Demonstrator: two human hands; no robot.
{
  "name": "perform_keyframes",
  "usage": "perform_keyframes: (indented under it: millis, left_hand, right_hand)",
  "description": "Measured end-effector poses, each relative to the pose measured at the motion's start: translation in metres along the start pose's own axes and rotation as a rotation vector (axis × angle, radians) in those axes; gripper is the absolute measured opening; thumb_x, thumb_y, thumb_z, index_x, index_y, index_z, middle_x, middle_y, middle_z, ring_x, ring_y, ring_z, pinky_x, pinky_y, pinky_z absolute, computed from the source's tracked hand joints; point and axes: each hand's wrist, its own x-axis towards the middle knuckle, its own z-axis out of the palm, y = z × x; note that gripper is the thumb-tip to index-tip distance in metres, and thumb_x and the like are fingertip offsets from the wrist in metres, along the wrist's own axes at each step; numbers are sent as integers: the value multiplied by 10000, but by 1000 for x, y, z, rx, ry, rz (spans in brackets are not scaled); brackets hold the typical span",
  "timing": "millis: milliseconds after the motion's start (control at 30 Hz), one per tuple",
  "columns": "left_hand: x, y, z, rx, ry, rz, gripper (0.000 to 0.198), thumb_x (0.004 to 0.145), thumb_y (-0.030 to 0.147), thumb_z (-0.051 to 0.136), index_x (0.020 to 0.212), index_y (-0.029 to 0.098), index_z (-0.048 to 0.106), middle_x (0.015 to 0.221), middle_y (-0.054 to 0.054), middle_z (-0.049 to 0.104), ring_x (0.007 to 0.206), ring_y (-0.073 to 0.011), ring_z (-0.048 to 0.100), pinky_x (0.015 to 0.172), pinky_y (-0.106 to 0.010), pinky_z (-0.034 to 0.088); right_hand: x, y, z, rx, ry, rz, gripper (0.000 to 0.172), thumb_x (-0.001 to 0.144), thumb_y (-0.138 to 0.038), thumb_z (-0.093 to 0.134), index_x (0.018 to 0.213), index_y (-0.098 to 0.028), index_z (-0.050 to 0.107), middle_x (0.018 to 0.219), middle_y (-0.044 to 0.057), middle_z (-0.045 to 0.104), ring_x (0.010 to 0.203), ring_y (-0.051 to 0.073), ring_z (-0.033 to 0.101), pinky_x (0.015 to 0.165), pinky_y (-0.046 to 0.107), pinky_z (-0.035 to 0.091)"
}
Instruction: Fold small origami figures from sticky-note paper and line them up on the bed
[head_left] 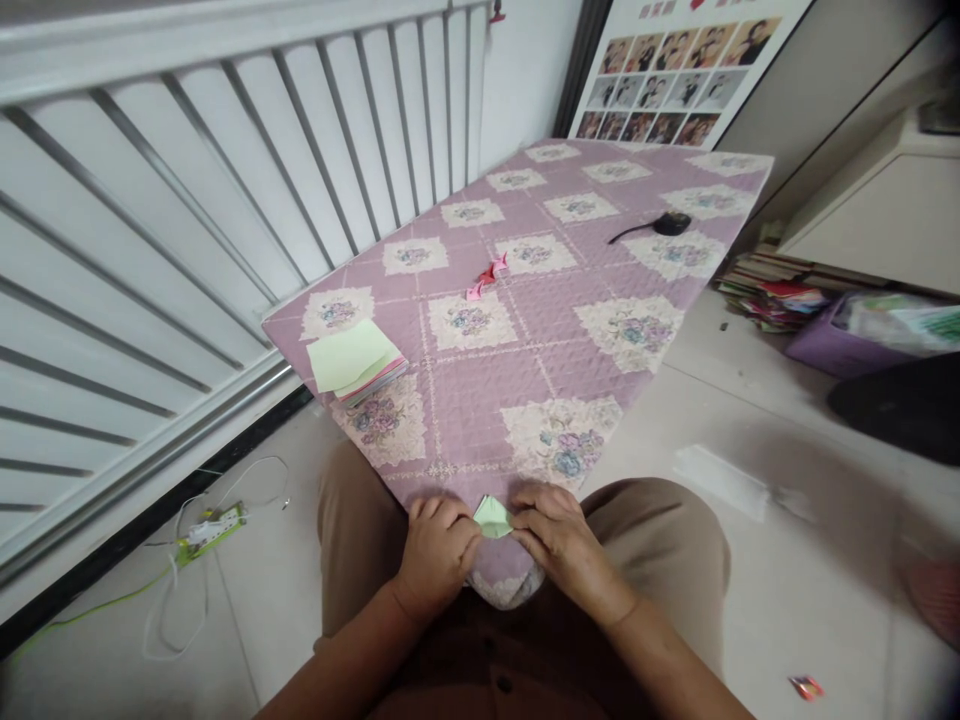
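Note:
Between my two hands, at the near corner of the table, lies a small piece of folded light-green paper point(493, 518). My left hand point(441, 545) has its fingers curled at the paper's left edge. On the right edge, my right hand point(553, 530) pinches the paper between thumb and fingers. Further up the tabletop stands a short row of small pink and red folded paper pieces point(487, 274). A stack of coloured paper sheets point(356, 362), light green on top, rests near the table's left edge.
The table wears a purple floral cloth point(480, 400). A black object with a thin tail point(670, 224) lies at its far right. A white radiator point(225, 170) runs along the left. On the floor are a power strip point(214, 530) with cables and a purple bin point(847, 340).

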Motion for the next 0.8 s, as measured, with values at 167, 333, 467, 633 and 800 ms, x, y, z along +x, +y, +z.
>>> perform_keyframes:
  millis: [167, 333, 467, 633, 800]
  left_hand:
    - [0, 6, 0, -49, 33, -128, 130, 850, 223, 568, 764, 221, 665, 852, -11, 618, 858, -180, 497, 820, -371, 304]
    - [4, 12, -3, -55, 9, -216, 132, 848, 230, 570, 743, 209, 647, 849, -14, 609, 867, -189, 501, 831, -380, 292]
    - [8, 13, -4, 6, -31, -253, 147, 863, 264, 558, 752, 209, 636, 848, -19, 604, 876, -202, 504, 817, -383, 290]
    - [15, 13, -5, 87, -89, -262, 180, 884, 306, 541, 760, 205, 623, 850, -26, 608, 869, -216, 504, 800, -388, 291]
    - [19, 12, -6, 143, -129, -258, 199, 886, 329, 545, 752, 198, 613, 842, -28, 610, 866, -224, 507, 788, -390, 293]
  right_hand:
    - [0, -2, 3, -21, 66, 67, 85, 870, -274, 584, 824, -235, 644, 965, 40, 629, 1054, 237, 520, 914, 409, 368]
    - [1, -8, 8, -47, 85, 164, 120, 872, -277, 569, 779, -236, 630, 985, 33, 613, 1105, 254, 478, 936, 429, 330]
    - [3, -13, 12, -79, 139, 219, 138, 869, -288, 570, 755, -224, 613, 965, 41, 601, 1108, 259, 469, 945, 438, 316]
    - [5, -16, 17, -102, 192, 246, 169, 859, -298, 577, 714, -211, 587, 932, 45, 596, 1060, 248, 492, 933, 426, 318]
    - [6, -16, 19, -126, 208, 253, 181, 847, -300, 590, 691, -209, 575, 923, 45, 598, 1044, 244, 503, 919, 412, 322]
